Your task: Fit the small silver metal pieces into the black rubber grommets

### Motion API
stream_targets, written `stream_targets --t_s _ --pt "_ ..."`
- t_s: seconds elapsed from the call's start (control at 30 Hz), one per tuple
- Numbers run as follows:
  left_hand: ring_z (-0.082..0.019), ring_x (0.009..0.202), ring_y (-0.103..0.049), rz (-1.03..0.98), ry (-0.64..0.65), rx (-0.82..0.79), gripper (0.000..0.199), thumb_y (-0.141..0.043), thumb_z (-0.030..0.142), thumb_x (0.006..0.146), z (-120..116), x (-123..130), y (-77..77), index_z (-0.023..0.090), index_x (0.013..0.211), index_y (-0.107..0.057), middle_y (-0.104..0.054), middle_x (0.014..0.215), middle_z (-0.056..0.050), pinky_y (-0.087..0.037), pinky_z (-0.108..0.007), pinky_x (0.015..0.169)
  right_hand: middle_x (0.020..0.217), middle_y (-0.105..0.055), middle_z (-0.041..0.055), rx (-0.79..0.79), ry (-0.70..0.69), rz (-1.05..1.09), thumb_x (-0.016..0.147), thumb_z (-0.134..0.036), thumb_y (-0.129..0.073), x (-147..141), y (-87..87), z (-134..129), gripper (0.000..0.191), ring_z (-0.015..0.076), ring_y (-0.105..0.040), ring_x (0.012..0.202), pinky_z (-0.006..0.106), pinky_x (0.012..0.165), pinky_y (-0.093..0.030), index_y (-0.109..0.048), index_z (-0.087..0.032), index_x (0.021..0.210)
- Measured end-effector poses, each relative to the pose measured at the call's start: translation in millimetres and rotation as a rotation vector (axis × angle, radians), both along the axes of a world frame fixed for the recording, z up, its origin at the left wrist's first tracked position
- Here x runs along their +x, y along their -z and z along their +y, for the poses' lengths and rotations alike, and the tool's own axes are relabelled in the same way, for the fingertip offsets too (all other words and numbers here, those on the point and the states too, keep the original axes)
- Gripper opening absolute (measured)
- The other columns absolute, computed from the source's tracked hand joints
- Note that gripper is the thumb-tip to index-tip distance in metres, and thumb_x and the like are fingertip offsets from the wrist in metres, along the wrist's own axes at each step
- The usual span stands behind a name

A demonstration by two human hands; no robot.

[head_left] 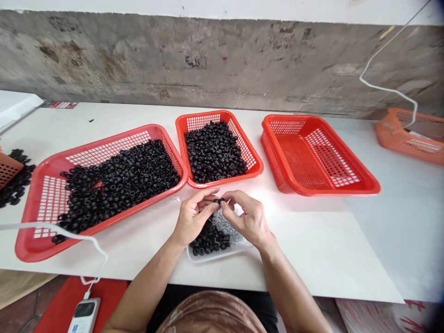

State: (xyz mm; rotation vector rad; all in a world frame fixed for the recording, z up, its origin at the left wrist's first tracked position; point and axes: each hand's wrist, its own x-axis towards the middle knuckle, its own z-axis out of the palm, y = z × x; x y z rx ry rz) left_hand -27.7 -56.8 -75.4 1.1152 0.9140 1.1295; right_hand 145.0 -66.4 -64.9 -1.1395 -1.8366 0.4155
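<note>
My left hand [196,213] pinches a small black ring-like part [218,201] between thumb and fingers. From the other side, my right hand [247,215] is closed at the same spot, its thumb and forefinger meeting at the part; any tiny piece between them is too small to make out. Both hands hover over a shallow white tray [208,258]. Inside it, black round parts [211,238] with holes lie on the left and a heap of small silvery metal pieces [227,226] on the right, partly covered by my right hand.
A large red basket [104,231] and a smaller one [258,169] hold many black parts. Stacked red baskets [322,187] stand at right, an orange basket [409,138] beyond. A white cable [69,233] crosses the left table edge to a power bank [85,314]. A concrete wall [222,64] bounds the back.
</note>
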Motion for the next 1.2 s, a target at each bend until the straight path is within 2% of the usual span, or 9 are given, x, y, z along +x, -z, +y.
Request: stream_targets --t_s 0.2,0.4,0.57,0.67,0.77,0.9,1.0,1.1,1.2 --pt "-0.012 0.073 -0.07 -0.221 -0.038 -0.201 0.033 -0.089 0.025 0.071 0 3 -9.1 0.02 0.102 -0.079 -0.078 0.083 -0.002 -0.057 -0.02 0.07 0.086 -0.076 0.0037 0.349 0.027 -0.262 0.097 -0.015 -0.057 -2 0.3 -1 0.021 0.016 -0.069 0.069 0.036 0.079 -0.047 -0.063 -0.017 0.117" --pt "-0.015 0.079 -0.072 -0.268 -0.023 -0.302 0.034 -0.091 0.025 0.068 0 2 -9.8 0.019 0.099 -0.079 -0.078 0.081 -0.003 -0.055 -0.024 0.077 0.089 -0.079 0.0026 0.379 0.088 -0.412 0.095 -0.022 -0.066 -2 -5.0 -4 0.023 0.0161 -0.07 0.067 0.04 0.088 -0.039 -0.062 -0.019 0.118" --pt "-0.019 0.087 -0.072 -0.202 0.028 -0.27 0.029 -0.089 0.031 0.071 1 2 -9.5 0.018 0.096 -0.08 -0.079 0.088 -0.006 -0.054 -0.03 0.086 0.085 -0.079 -0.0002 0.411 0.139 -0.442 0.097 -0.022 -0.065 -3 -6.1 -4 0.014 0.0143 -0.069 0.064 0.04 0.091 -0.038 -0.063 -0.02 0.111" --pt "-0.021 0.087 -0.071 -0.137 0.046 -0.216 0.025 -0.086 0.036 0.073 1 5 -16.9 0.017 0.089 -0.081 -0.079 0.089 -0.007 -0.054 -0.032 0.084 0.082 -0.078 0.0003 0.433 0.15 -0.487 0.098 -0.022 -0.063 -3 -12.4 -4 0.014 0.0147 -0.068 0.063 0.041 0.094 -0.038 -0.064 -0.02 0.111" --pt "-0.02 0.081 -0.07 -0.124 0.057 -0.165 0.02 -0.082 0.035 0.077 4 8 -31.7 0.017 0.086 -0.081 -0.078 0.084 -0.006 -0.053 -0.031 0.081 0.084 -0.079 0.0009 0.453 0.153 -0.502 0.098 -0.022 -0.063 -4 -28.7 -2 0.015 0.0149 -0.068 0.064 0.042 0.096 -0.038 -0.063 -0.019 0.113" --pt "-0.017 0.072 -0.067 -0.2 0.096 -0.143 0.018 -0.079 0.034 0.076 17 13 -58.8 0.017 0.082 -0.08 -0.075 0.075 -0.004 -0.051 -0.028 0.076 0.097 -0.08 0.0029 0.433 0.103 -0.423 0.099 -0.024 -0.064 -1 -61.4 7 0.023 0.017 -0.074 0.08 0.042 0.097 -0.04 -0.063 -0.02 0.122" --pt "-0.016 0.07 -0.065 -0.251 0.154 -0.134 0.02 -0.078 0.036 0.075 31 14 -76.2 0.017 0.08 -0.079 -0.074 0.073 -0.004 -0.05 -0.027 0.072 0.116 -0.076 0.006 0.309 -0.047 -0.298 0.101 -0.026 -0.061 8 -82.6 16 0.035 0.0198 -0.073 0.1 0.041 0.097 -0.048 -0.059 -0.023 0.136" --pt "-0.013 0.068 -0.062 -0.238 0.238 -0.094 0.019 -0.078 0.035 0.075 43 16 -84.1 0.017 0.076 -0.077 -0.073 0.072 -0.004 -0.047 -0.025 0.068 0.123 -0.073 0.0055 0.136 -0.168 -0.088 0.103 -0.024 -0.056 17 -92.0 23 0.034 0.0206 -0.069 0.113 0.04 0.097 -0.055 -0.063 -0.028 0.136" --pt "-0.013 0.067 -0.062 -0.183 0.283 -0.045 0.018 -0.077 0.035 0.077 51 18 -82.9 0.016 0.075 -0.077 -0.073 0.07 -0.004 -0.046 -0.024 0.068 0.115 -0.074 0.0043 0.064 -0.155 0.075 0.103 -0.022 -0.054 21 -89.5 29 0.028 0.0192 -0.07 0.108 0.037 0.091 -0.06 -0.072 -0.03 0.123"
